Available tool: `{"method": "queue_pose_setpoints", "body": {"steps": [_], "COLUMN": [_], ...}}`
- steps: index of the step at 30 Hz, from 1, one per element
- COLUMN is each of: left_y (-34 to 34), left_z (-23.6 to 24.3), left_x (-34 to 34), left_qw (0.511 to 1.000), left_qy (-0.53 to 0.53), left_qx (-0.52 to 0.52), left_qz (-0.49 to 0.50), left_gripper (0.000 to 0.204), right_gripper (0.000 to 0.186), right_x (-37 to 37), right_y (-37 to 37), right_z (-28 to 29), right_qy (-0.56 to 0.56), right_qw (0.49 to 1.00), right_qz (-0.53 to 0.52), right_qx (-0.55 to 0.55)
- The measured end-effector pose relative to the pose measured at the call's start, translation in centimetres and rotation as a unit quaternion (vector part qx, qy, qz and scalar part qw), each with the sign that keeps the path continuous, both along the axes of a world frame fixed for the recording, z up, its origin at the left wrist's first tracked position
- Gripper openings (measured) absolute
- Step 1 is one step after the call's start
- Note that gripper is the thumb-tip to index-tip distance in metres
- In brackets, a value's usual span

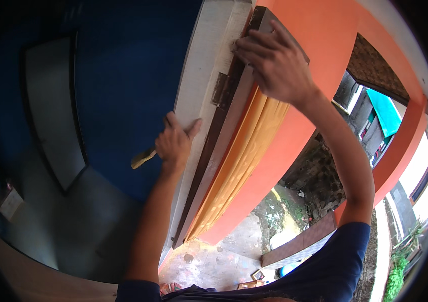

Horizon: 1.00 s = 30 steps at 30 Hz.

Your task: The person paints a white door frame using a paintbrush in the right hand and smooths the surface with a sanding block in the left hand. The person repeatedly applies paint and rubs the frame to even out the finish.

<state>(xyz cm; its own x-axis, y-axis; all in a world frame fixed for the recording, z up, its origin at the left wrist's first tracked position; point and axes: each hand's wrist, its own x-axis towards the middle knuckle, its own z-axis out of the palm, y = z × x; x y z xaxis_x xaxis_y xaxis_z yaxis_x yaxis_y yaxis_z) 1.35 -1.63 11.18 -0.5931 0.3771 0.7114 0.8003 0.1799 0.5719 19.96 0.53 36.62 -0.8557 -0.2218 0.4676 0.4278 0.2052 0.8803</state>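
My left hand (173, 143) rests against the pale door frame (199, 65), thumb and forefinger stretched along it. Its other fingers are curled round a short tool with a flat yellowish end (142, 159), which looks like a paintbrush; the rest of it is hidden in the hand. Higher up, my right hand (277, 65) lies on the upper end of a dark brown door (262, 20), fingers spread and nothing seen in them. A metal hinge (219, 89) joins door and frame between the hands. Below my right hand hangs a yellow-orange curtain (244, 156).
An orange wall (319, 30) rises beside the door. Left of the frame is a dark blue room with a mirror-like panel (53, 105). Below right lie a stained floor (214, 264), a low tiled ledge (299, 241) and a small framed object (258, 275).
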Motion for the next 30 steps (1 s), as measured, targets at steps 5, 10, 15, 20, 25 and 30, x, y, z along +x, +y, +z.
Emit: {"method": "queue_pose_setpoints", "body": {"steps": [5, 10, 15, 20, 25, 30], "left_y": [0.1, 0.0, 0.7, 0.6, 0.7, 0.0], "left_z": [0.0, 0.1, -0.4, -0.5, -0.4, 0.3], "left_x": [0.1, 0.1, 0.1, -0.4, -0.3, -0.4], "left_qw": [1.000, 1.000, 1.000, 0.999, 0.998, 1.000], "left_qy": [0.007, -0.002, 0.024, 0.028, 0.041, -0.012], "left_qx": [-0.005, -0.005, 0.009, 0.025, 0.005, -0.013], "left_qz": [-0.009, -0.003, 0.014, 0.032, 0.046, -0.002], "left_gripper": [0.072, 0.073, 0.075, 0.076, 0.077, 0.075], "right_gripper": [0.048, 0.044, 0.038, 0.036, 0.038, 0.038], "right_x": [0.2, 0.9, 0.5, 1.0, 0.1, 1.2], "right_y": [-0.9, -1.1, -0.5, -1.6, -1.0, -1.1], "right_z": [4.6, 0.2, 4.6, -0.6, 2.0, -1.1], "right_qy": [0.040, -0.081, 0.024, -0.079, 0.015, -0.086], "right_qw": [0.998, 0.994, 0.999, 0.994, 1.000, 0.990], "right_qz": [-0.047, 0.015, -0.003, -0.003, -0.015, 0.055], "right_qx": [-0.018, -0.069, -0.029, -0.081, 0.008, -0.093]}}
